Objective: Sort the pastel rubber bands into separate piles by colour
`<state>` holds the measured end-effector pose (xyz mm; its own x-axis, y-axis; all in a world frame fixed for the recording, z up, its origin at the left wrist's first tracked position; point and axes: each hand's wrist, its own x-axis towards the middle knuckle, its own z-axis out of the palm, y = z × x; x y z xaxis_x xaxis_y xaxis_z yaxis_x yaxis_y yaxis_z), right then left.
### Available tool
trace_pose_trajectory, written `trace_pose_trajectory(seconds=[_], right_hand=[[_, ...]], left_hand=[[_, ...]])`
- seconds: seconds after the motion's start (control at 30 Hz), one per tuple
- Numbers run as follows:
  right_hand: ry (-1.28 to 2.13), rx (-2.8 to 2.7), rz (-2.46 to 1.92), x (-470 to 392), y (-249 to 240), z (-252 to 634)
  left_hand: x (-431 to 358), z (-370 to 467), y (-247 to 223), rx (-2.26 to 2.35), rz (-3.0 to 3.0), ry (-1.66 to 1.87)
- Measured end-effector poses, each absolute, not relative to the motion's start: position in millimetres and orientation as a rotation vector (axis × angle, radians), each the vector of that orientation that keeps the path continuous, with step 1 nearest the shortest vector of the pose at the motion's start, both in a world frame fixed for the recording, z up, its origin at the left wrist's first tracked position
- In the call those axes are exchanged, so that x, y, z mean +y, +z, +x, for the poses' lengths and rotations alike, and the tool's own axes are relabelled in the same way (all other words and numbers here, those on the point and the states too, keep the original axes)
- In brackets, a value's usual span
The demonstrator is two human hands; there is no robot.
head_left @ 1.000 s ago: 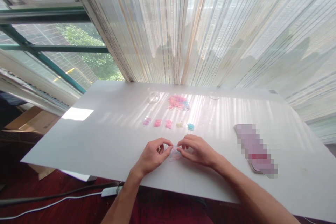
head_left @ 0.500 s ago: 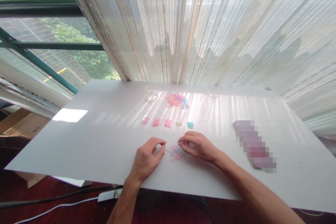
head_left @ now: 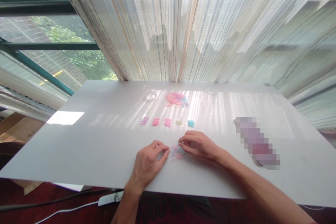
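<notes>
A small loose heap of thin pastel pieces (head_left: 177, 153), pink and light blue, lies on the white table; they look like little loops or clips, too fine to be sure. At its left edge is my left hand (head_left: 152, 157), thumb and forefinger pinched together. My right hand (head_left: 198, 144) pinches at the heap's right edge, its fingertips touching or just over the pieces. What either pinch holds is too small to make out. Beyond the hands, a row of sorted piles runs purple (head_left: 144, 121), coral pink (head_left: 156, 121), pink (head_left: 167, 122), cream (head_left: 179, 121) and turquoise (head_left: 190, 123).
A larger mixed heap of the same pieces (head_left: 177, 99) lies farther back. Clear round dishes or lids (head_left: 150, 96) rest on either side of it. To the right is a pixelated phone-shaped object (head_left: 257, 141). Striped curtains (head_left: 168, 24) hang behind the table (head_left: 86, 147).
My left hand has moved slightly right, towards the small heap, and its fingertips have closed up. My right hand stays nearly in place. The camera view has shifted a little.
</notes>
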<state>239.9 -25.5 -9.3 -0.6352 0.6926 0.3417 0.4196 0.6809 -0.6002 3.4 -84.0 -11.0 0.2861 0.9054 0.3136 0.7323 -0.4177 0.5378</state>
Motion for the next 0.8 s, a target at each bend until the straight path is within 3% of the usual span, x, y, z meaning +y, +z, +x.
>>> trace_pose_trajectory(seconds=[0.8], right_hand=[[0.682, -2.296, -0.782, -32.3, -7.6, 236.5]], left_hand=[[-83.6, 12.7, -14.9, 1.301, 2.065, 1.034]])
